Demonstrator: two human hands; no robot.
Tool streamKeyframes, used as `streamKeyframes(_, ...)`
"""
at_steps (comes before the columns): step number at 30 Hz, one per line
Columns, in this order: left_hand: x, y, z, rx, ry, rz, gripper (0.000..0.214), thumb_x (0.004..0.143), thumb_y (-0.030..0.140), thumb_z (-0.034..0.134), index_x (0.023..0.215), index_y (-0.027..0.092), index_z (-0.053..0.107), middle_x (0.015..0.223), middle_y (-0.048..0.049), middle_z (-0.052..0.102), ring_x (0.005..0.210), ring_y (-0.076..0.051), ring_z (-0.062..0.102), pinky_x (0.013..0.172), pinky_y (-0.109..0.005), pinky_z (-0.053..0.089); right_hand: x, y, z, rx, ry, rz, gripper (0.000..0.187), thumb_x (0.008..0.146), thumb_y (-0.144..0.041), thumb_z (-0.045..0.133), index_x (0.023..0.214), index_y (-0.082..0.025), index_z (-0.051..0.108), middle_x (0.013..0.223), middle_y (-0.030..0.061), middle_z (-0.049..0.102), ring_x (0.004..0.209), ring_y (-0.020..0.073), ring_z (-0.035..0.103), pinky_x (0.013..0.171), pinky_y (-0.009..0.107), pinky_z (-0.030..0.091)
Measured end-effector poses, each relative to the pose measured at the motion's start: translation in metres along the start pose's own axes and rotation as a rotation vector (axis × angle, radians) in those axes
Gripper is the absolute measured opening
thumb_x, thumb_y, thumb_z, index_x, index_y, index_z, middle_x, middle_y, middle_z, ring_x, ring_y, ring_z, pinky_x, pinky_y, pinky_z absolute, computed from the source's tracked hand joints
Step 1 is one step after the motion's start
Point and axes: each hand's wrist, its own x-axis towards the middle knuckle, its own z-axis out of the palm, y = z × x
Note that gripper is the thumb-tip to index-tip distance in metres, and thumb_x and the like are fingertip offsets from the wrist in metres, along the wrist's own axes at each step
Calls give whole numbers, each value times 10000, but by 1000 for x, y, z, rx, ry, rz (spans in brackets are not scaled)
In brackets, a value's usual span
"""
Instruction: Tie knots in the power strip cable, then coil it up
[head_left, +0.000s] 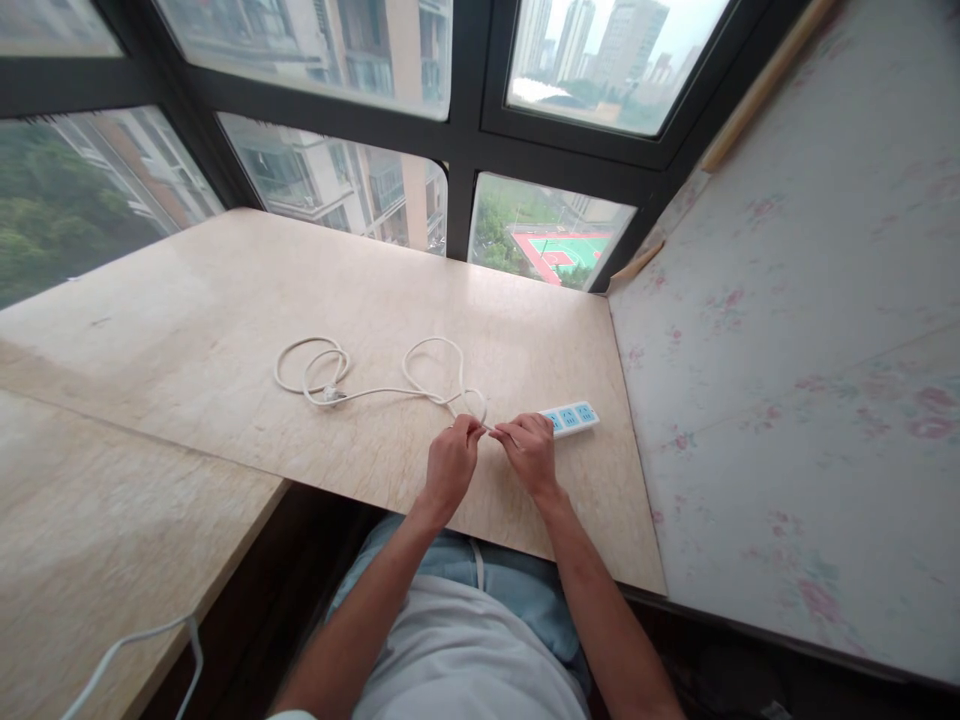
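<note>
A white power strip [571, 417] with blue sockets lies on the beige marble sill [225, 300]. Its white cord [420, 385] runs left in loose loops to a plug [332, 395]. My left hand [452, 462] pinches the cord close to the strip, fingers closed on it. Right beside it, my right hand [531, 453] also pinches the cord, partly covering the strip's near end. The two hands almost touch.
Dark-framed windows [465, 150] rise behind the sill. A floral-papered wall [795, 380] closes the right side. A second marble ledge [90, 540] lies lower left, with another white cable [135, 650] on it. My lap sits below the sill edge.
</note>
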Motion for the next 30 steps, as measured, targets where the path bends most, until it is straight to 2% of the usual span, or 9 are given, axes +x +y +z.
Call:
streamKeyframes(5, -5, -2, 2, -230, 87, -20, 91, 920, 220, 522, 988, 190, 575, 959, -88, 717, 867, -204, 691, 781, -331, 511, 16, -15, 9, 62, 84, 83, 172, 886, -317, 645, 779, -220, 738, 730, 33, 696, 756, 179, 600, 781, 329, 380)
streamKeyframes(7, -5, -2, 1, -369, 103, -106, 174, 912, 264, 540, 1063, 180, 551, 990, -102, 718, 905, -209, 697, 804, -338, 521, 21, -17, 10, 93, 65, 99, 166, 893, -307, 636, 798, -216, 739, 751, 36, 713, 770, 180, 618, 788, 328, 390)
streamKeyframes(11, 2, -2, -2, -660, 65, -317, 341, 906, 389, 538, 1151, 151, 525, 866, -81, 725, 841, -211, 714, 788, -343, 546, 24, -20, 7, 128, -56, 71, 175, 922, -282, 589, 856, -220, 739, 814, 42, 726, 817, 186, 628, 814, 333, 399)
streamKeyframes(15, 13, -4, -2, -851, 35, -353, 327, 847, 443, 597, 973, 142, 599, 806, -55, 712, 742, -185, 707, 737, -311, 568, 22, -24, 0, 151, -178, 23, 180, 928, -277, 560, 950, -225, 731, 873, 48, 712, 885, 190, 612, 849, 342, 397)
streamKeyframes(17, 17, -4, -3, -870, 34, -351, 303, 825, 443, 619, 873, 144, 614, 779, -43, 705, 711, -168, 694, 698, -285, 569, 22, -27, -2, 168, -185, 26, 171, 911, -299, 582, 955, -226, 730, 883, 46, 702, 891, 189, 606, 858, 346, 398)
streamKeyframes(23, 24, -3, -11, -811, 10, -299, 257, 800, 404, 644, 776, 150, 676, 742, -24, 689, 663, -144, 661, 635, -245, 545, 23, -40, 2, 200, 37, 162, 181, 895, -319, 600, 860, -221, 747, 829, 56, 663, 867, 198, 591, 837, 357, 423)
streamKeyframes(27, 27, -3, -15, -808, -17, -300, 248, 788, 388, 663, 825, 148, 713, 766, -38, 706, 674, -158, 673, 605, -246, 537, 19, -48, 3, 158, 108, 212, 172, 882, -296, 603, 850, -208, 747, 844, 68, 632, 864, 209, 561, 843, 378, 420)
streamKeyframes(30, 29, -2, -18, -856, 16, -327, 258, 774, 393, 683, 815, 141, 713, 729, -40, 702, 670, -165, 674, 598, -251, 540, 12, -49, 0, 87, 168, 246, 154, 863, -277, 613, 833, -209, 748, 903, 82, 608, 903, 229, 535, 877, 412, 412)
